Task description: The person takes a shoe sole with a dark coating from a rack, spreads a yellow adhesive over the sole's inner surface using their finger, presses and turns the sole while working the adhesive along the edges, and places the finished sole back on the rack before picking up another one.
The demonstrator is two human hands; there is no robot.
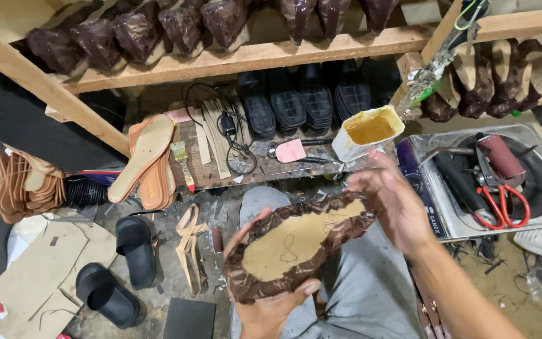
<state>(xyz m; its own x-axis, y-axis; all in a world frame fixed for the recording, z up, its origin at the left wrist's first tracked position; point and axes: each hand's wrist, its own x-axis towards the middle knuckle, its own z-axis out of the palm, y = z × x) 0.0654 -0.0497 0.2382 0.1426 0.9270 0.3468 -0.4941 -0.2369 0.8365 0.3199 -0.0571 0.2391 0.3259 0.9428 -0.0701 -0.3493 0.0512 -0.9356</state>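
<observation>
Wooden shelves across the top of the frame carry rows of brown wrapped soles, with black soles lined up beneath. You hold a shoe insole wrapped in brown leather at lower centre, over your lap. Your left hand cups its near end, thumb over the edge, the grip closed on it. Your right hand presses the far end, fingers spread along the rim. A glue tub sits on the counter just above, red scissors at right.

Matt tan insole edged in glossy wrinkled brown leather; rough wooden shelf; shiny metal tray
</observation>
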